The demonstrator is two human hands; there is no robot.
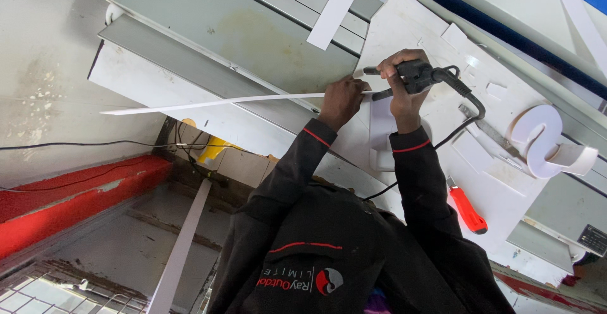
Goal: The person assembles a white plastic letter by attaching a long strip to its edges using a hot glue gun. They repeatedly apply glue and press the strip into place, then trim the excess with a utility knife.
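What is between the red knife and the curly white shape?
In the head view, a metal blade tool lies on the white board between the red knife and the curly white shape.

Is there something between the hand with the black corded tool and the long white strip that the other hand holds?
Nothing visible. The right hand holds the black corded tool directly beside the left hand, which grips the long thin white plastic strip.

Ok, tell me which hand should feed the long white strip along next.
Left, probably: the left hand pinches the white strip at its end, while the right hand is full, gripping the black corded tool.
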